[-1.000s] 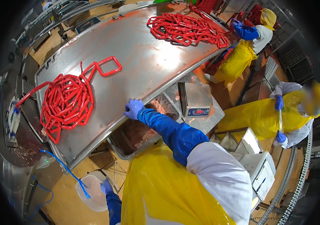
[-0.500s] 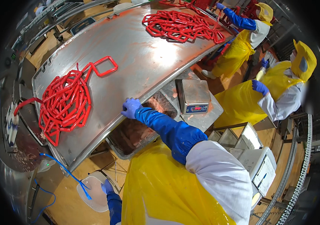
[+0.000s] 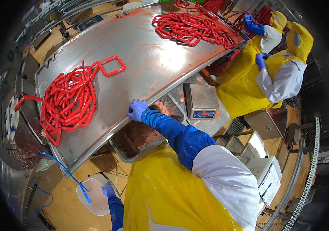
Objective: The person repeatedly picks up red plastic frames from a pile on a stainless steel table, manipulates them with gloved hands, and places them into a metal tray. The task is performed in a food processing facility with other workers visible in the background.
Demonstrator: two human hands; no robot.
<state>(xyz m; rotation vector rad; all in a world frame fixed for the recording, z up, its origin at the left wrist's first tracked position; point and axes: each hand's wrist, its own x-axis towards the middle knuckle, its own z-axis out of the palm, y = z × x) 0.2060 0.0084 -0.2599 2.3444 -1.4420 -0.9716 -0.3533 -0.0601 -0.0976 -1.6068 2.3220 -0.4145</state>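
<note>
Head view, right hand (image 3: 136, 110): in a blue glove, it rests at the near edge of the steel table (image 3: 141, 69), fingers curled down over the rim, clamped on nothing that I can make out.
Head view, left hand (image 3: 108, 189): also gloved in blue, low by the floor, fingers closed on the rim of a pale translucent tub (image 3: 93, 196).
Head view, tray: a metal tray (image 3: 141, 134) of pinkish minced meat sits just under the table edge, right below the right hand.
Head view, near sausages: a heap of red sausage links (image 3: 68, 102) lies on the left part of the table, well apart from the right hand, one loop stretched out toward the middle.
Head view, far sausages: a second red heap (image 3: 191, 27) lies at the far end of the table.
Head view, scale: a small steel scale (image 3: 200, 101) stands just right of the tray.
Head view, co-workers: two people in yellow aprons (image 3: 264, 73) stand at the far right end.
Head view, hose: a thin blue hose (image 3: 66, 173) runs down toward the tub.
</note>
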